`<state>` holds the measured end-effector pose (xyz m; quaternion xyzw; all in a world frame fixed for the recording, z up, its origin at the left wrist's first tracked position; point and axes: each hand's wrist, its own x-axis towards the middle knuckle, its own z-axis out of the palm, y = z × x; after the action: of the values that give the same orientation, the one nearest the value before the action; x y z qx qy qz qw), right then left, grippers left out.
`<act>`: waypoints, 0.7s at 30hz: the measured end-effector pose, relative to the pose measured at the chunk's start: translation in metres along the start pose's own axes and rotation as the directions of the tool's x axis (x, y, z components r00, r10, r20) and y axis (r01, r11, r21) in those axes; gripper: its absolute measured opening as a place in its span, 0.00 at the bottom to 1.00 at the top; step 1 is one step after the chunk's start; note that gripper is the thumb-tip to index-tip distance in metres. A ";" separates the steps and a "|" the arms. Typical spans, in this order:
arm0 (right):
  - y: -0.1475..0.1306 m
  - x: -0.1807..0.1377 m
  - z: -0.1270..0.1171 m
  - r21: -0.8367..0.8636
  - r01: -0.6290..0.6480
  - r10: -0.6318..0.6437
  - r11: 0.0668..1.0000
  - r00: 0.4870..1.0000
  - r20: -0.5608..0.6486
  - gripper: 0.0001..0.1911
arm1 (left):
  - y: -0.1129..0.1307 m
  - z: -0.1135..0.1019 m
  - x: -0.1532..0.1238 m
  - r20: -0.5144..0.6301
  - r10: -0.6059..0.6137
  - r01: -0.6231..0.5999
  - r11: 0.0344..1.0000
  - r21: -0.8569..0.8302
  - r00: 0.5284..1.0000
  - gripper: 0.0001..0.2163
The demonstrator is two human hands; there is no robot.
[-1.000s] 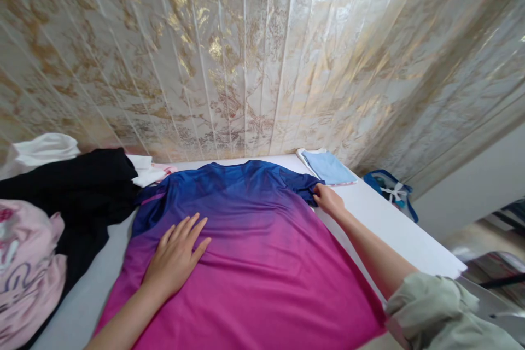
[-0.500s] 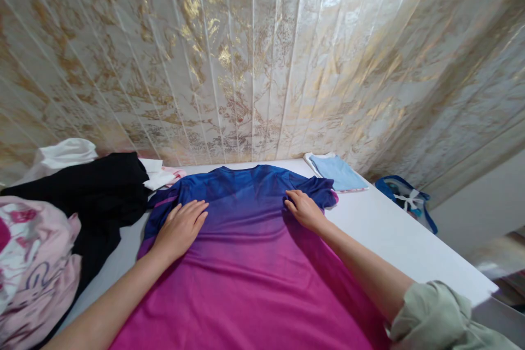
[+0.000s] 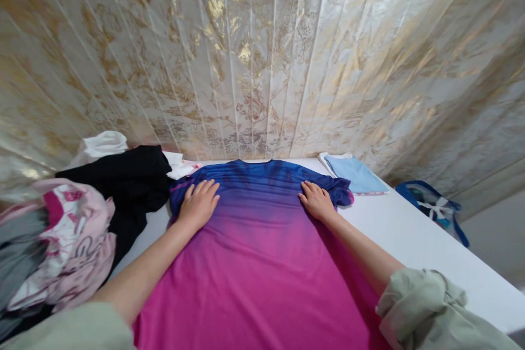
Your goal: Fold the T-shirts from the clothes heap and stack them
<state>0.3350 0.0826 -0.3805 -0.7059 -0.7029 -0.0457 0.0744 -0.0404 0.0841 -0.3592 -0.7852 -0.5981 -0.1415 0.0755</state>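
A T-shirt [image 3: 258, 251] fading from blue at the shoulders to magenta lower down lies spread flat on the white table [image 3: 414, 246]. My left hand [image 3: 199, 204] rests flat on its left shoulder area, fingers stretched out toward the wall. On the right shoulder area lies my right hand [image 3: 316, 200], also flat with fingers extended, close to the short blue sleeve [image 3: 342, 195]. Neither hand holds anything.
A heap of clothes sits at the left: a black garment [image 3: 131, 186], a pink printed one [image 3: 69, 240], white cloth [image 3: 102, 144]. A folded light-blue cloth [image 3: 356, 174] lies at the table's back right. A blue bag [image 3: 435, 208] sits beyond the right edge. A marbled wall stands behind.
Both hands slid up the shirt toward the shoulders. My right hand left the right sleeve and now lies flat on the shirt. The view shifted right.
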 end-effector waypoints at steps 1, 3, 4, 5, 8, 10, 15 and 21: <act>-0.008 -0.001 0.000 0.004 0.006 -0.006 1.000 1.000 -0.018 0.27 | 0.010 -0.003 -0.015 0.001 0.052 -0.052 0.998 -0.040 0.999 0.21; -0.025 -0.006 0.001 0.030 0.087 -0.086 0.996 0.996 -0.029 0.27 | 0.022 -0.005 -0.052 0.052 0.138 -0.130 0.983 -0.130 0.989 0.22; -0.033 -0.008 0.002 0.048 0.141 -0.140 0.989 0.990 -0.021 0.27 | 0.024 -0.005 -0.072 0.087 0.156 -0.141 0.977 -0.159 0.984 0.22; -0.040 -0.011 0.003 0.065 0.185 -0.185 0.981 0.983 -0.007 0.27 | 0.023 -0.005 -0.093 0.109 0.142 -0.123 0.978 -0.166 0.984 0.23; -0.052 -0.015 0.009 0.079 0.212 -0.213 0.974 0.977 0.007 0.27 | 0.016 -0.011 -0.152 0.117 0.061 -0.047 0.992 -0.120 0.991 0.25; -0.053 -0.015 0.014 0.074 0.209 -0.209 0.975 0.978 -0.006 0.27 | 0.012 -0.021 -0.183 0.106 0.042 -0.032 0.995 -0.096 0.994 0.25; -0.051 -0.011 0.015 0.064 0.204 -0.203 0.977 0.979 -0.016 0.27 | 0.014 -0.051 -0.203 0.155 -0.099 0.118 0.986 -0.118 0.983 0.17; -0.071 -0.024 -0.008 0.075 0.171 -0.175 0.982 0.984 0.042 0.26 | 0.008 -0.052 -0.169 0.045 -0.240 0.242 0.969 -0.054 0.970 0.13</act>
<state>0.2638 0.0575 -0.3739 -0.6399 -0.7644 -0.0098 0.0782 -0.0810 -0.0881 -0.3619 -0.7112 -0.6859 -0.1522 0.0234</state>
